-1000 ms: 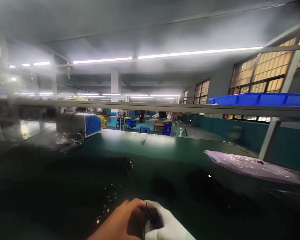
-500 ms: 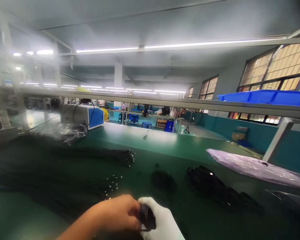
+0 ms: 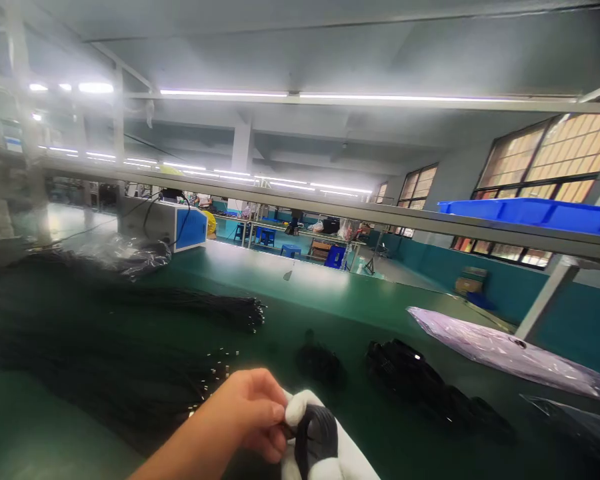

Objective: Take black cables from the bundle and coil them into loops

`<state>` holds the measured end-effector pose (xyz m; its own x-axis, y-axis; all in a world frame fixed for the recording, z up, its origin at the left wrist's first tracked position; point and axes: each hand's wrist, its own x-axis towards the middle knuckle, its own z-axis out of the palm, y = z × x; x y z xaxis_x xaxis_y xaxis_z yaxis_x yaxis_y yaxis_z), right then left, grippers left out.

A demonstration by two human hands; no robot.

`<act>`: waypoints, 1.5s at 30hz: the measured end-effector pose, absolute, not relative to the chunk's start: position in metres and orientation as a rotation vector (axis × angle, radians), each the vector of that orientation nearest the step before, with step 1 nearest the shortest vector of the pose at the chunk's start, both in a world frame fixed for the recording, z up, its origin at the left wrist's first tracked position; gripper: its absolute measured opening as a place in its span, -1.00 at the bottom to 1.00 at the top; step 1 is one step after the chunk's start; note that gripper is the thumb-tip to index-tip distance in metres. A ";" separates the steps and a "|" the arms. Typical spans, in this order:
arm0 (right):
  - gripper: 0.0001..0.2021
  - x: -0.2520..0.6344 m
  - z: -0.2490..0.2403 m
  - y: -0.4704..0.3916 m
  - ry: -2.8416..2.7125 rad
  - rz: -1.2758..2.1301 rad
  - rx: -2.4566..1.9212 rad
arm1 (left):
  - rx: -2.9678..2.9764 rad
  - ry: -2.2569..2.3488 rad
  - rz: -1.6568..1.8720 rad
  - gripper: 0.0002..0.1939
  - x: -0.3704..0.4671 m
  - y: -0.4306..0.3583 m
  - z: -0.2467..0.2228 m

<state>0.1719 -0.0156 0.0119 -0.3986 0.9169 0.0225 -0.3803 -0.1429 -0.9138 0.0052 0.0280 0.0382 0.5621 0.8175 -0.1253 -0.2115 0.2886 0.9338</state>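
Gloved right hand [image 3: 330, 453] cut off below

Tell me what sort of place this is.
Most likely a factory assembly floor. A long green workbench carries bundles of black cables, a blue parts bin sits on the overhead rail, and more benches and blue stools stand under strip lights behind.

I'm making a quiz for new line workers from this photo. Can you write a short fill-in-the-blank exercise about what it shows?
1. The right hand wears a glove of the colour ____.
2. The left hand is ____, with no glove.
3. Both hands grip a small coil of the colour ____.
4. The long bin on the rail at the upper right is of the colour ____.

Missing words: white; bare; black; blue
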 end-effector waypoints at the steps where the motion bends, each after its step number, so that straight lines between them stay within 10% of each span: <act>1: -0.38 0.173 0.012 -0.014 -1.140 1.730 -0.711 | 1.057 0.664 0.802 -0.75 0.006 0.028 0.037; 12: -0.45 0.176 -0.022 0.002 -1.053 1.808 -0.669 | 2.263 1.103 0.819 -0.67 0.017 0.022 0.050; 45: -0.50 0.163 -0.006 -0.002 -1.034 1.929 -0.631 | 1.493 1.026 0.896 -0.85 0.005 0.029 -0.005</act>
<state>0.1630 -0.0019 -0.0060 -0.5231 0.8512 -0.0419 -0.4361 -0.3096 -0.8450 0.0049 0.0290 -0.0055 0.3480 0.9374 0.0133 0.1391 -0.0657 0.9881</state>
